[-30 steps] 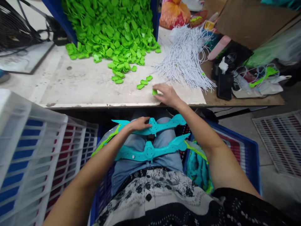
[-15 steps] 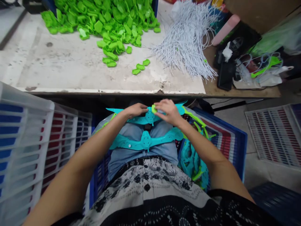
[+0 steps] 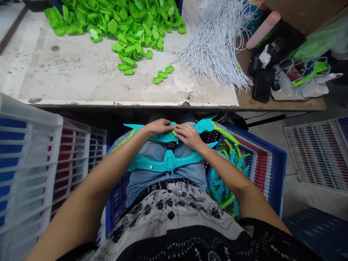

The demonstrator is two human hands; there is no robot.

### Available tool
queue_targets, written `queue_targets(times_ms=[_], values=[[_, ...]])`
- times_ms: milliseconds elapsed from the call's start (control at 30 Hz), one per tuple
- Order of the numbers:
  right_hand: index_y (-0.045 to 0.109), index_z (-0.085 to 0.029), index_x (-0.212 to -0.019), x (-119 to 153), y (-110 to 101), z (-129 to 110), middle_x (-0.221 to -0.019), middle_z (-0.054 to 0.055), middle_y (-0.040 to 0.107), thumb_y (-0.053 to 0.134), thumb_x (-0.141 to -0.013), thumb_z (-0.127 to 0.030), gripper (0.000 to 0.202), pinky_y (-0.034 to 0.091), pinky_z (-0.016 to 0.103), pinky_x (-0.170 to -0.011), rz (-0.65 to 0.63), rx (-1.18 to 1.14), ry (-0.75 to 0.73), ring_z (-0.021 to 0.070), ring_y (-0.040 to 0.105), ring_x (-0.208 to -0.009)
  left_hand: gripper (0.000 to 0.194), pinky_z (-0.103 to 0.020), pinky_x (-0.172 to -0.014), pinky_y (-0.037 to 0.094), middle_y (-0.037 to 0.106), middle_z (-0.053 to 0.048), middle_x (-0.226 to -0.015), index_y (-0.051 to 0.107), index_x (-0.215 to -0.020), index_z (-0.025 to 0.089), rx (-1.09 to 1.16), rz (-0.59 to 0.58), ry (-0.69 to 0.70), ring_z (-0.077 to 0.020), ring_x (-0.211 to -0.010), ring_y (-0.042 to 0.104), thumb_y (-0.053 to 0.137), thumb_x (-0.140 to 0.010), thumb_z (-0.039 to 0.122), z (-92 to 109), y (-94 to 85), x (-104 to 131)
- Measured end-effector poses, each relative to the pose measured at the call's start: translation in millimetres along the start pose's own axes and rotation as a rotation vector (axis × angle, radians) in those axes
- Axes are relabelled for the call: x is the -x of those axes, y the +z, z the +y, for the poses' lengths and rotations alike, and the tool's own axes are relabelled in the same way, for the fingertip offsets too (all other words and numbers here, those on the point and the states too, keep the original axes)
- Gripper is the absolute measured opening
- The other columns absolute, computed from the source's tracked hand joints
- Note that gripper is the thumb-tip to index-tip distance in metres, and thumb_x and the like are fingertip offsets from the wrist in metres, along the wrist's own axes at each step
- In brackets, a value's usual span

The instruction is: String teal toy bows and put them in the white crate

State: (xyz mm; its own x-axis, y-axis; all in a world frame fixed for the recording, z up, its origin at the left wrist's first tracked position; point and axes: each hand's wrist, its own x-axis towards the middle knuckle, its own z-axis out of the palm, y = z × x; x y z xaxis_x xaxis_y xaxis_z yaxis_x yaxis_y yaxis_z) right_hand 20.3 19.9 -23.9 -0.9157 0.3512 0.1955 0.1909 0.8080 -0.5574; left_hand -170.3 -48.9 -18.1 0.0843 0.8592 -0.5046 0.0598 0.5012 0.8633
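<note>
At the far left, a white slatted crate (image 3: 54,156) is placed beside the left arm, and red and blue are seen through its slats. Ahead, the pale top of the worktable (image 3: 81,72) is marked by stains and by chips along its front edge. Across its back, a pile of bright green pieces (image 3: 122,21) is spread forward. The left hand (image 3: 160,127) is laid on the upper turquoise part (image 3: 163,138), its fingertips brought close to the middle hub; whether that part is gripped or merely pressed cannot be told. Above the hands, three loose green pieces (image 3: 162,74) are set on the table in a slanting row. The upper turquoise part is held crosswise over the knees, and nearer the body the lower turquoise part (image 3: 170,161) is laid across the lap, a small white spot being seen on its left half. At the upper hub, a single green piece (image 3: 174,132) is pinched by the fingertips of the right hand (image 3: 189,136), by which it is partly covered. Farther right, white strings (image 3: 217,47) are fanned over the table. By the right forearm, turquoise and green parts (image 3: 223,185) are heaped, partly hidden. Beyond the strings, a black phone (image 3: 263,85) and a pink object (image 3: 264,29) are seen, and on the floor a pale slatted crate (image 3: 318,156) is placed.
</note>
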Motion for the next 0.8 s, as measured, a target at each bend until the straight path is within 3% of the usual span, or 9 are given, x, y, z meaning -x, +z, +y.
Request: queue_targets(times_ms=[133, 200, 300, 400, 600, 667, 733, 800], values=[[0.07, -0.023, -0.095, 7, 5, -6, -0.116, 0.006, 0.068, 0.052, -0.091, -0.034, 0.021, 0.043, 0.042, -0.099, 0.045, -0.035, 0.041, 0.0219, 0.057, -0.115, 0.038, -0.022, -0.048, 0.025, 0.042, 0.003, -0.057, 0.061, -0.075, 0.013, -0.013, 0.006, 0.028, -0.0085, -0.053, 0.035, 0.07, -0.065, 0.048, -1, 3.3, 0], [0.067, -0.023, -0.101, 7, 7, -7, -0.118, 0.006, 0.066, 0.057, -0.087, -0.033, 0.019, 0.042, 0.041, -0.1, 0.068, -0.091, 0.121, 0.0218, 0.056, -0.116, 0.037, -0.021, -0.047, 0.024, 0.043, 0.003, -0.057, 0.061, -0.076, 0.013, -0.027, 0.009, 0.025, -0.0084, -0.052, 0.034, 0.07, -0.064, 0.047, -2, 4.0, 0], [0.053, -0.022, -0.126, -1, 7, -2, -0.123, 0.01, 0.062, 0.07, -0.076, -0.032, 0.054, 0.047, 0.04, -0.094, 0.039, -0.194, 0.322, 0.0229, 0.059, -0.109, 0.035, -0.021, -0.048, 0.027, 0.048, 0.003, -0.061, 0.062, -0.078, 0.013, -0.039, 0.025, 0.033, -0.009, -0.054, 0.038, 0.067, -0.065, 0.045, -4, 5.6, -1], [0.045, -0.021, -0.135, -13, 6, 6, -0.12, 0.01, 0.063, 0.075, -0.069, -0.029, 0.073, 0.049, 0.038, -0.088, -0.134, -0.215, 0.432, 0.0239, 0.061, -0.105, 0.032, -0.021, -0.049, 0.03, 0.051, 0.002, -0.063, 0.063, -0.079, 0.013, -0.06, 0.074, 0.033, -0.0096, -0.055, 0.041, 0.064, -0.065, 0.042, -5, 8.5, -3], [0.052, -0.019, -0.13, -28, -15, -6, -0.104, 0.01, 0.069, 0.076, -0.069, -0.034, 0.067, 0.048, 0.031, -0.076, -0.315, -0.004, 0.407, 0.0252, 0.064, -0.096, 0.032, -0.021, -0.047, 0.029, 0.048, 0.003, -0.057, 0.064, -0.072, 0.011, -0.111, 0.151, 0.033, -0.0094, -0.053, 0.039, 0.064, -0.064, 0.042, -6, 9.2, -3], [0.062, -0.02, -0.117, -45, -30, -18, -0.096, 0.011, 0.07, 0.068, -0.077, -0.038, 0.045, 0.045, 0.033, -0.072, -0.37, 0.158, 0.334, 0.0272, 0.064, -0.091, 0.031, -0.021, -0.046, 0.028, 0.045, 0.004, -0.053, 0.063, -0.067, 0.012, -0.147, 0.167, 0.038, -0.0098, -0.051, 0.039, 0.063, -0.065, 0.043, -5, 7.6, -3], [0.069, -0.02, -0.102, -76, -47, -26, -0.091, 0.011, 0.07, 0.052, -0.088, -0.036, 0.027, 0.043, 0.033, -0.073, -0.265, 0.274, 0.257, 0.0261, 0.063, -0.088, 0.032, -0.022, -0.047, 0.03, 0.047, 0.003, -0.053, 0.064, -0.068, 0.012, -0.184, 0.157, 0.058, -0.0113, -0.052, 0.043, 0.062, -0.068, 0.044, -3, 7.0, -3], [0.068, -0.018, -0.102, -118, -58, -26, -0.098, 0.011, 0.068, 0.04, -0.094, -0.029, 0.031, 0.04, 0.035, -0.08, -0.05, 0.337, 0.166, 0.0247, 0.059, -0.094, 0.031, -0.024, -0.054, 0.04, 0.058, 0.0, -0.064, 0.067, -0.081, 0.012, -0.246, 0.183, 0.094, -0.0154, -0.062, 0.053, 0.063, -0.071, 0.041, -1, 9.1, -2]])
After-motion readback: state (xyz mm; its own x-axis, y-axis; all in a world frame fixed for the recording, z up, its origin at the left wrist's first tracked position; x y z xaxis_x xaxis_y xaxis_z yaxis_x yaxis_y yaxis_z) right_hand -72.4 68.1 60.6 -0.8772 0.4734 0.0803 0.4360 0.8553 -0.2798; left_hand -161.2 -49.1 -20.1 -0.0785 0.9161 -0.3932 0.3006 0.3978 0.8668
